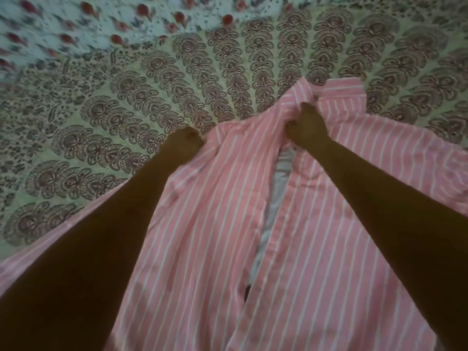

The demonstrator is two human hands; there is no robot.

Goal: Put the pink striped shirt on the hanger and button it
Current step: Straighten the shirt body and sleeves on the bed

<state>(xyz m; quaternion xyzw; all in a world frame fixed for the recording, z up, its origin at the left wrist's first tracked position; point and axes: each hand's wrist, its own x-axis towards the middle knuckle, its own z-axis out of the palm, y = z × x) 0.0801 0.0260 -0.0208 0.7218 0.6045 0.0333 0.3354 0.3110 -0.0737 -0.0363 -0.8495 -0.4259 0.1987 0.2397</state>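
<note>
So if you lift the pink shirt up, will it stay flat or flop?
Probably flop: the shirt is thin cloth, bunched where the right hand grips it. Likely light, too; the front lies open and loose.

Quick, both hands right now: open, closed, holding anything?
Left hand: curled, gripping the pink striped shirt at its shoulder edge.
Right hand: curled, gripping the shirt's front edge just below the collar.
</note>
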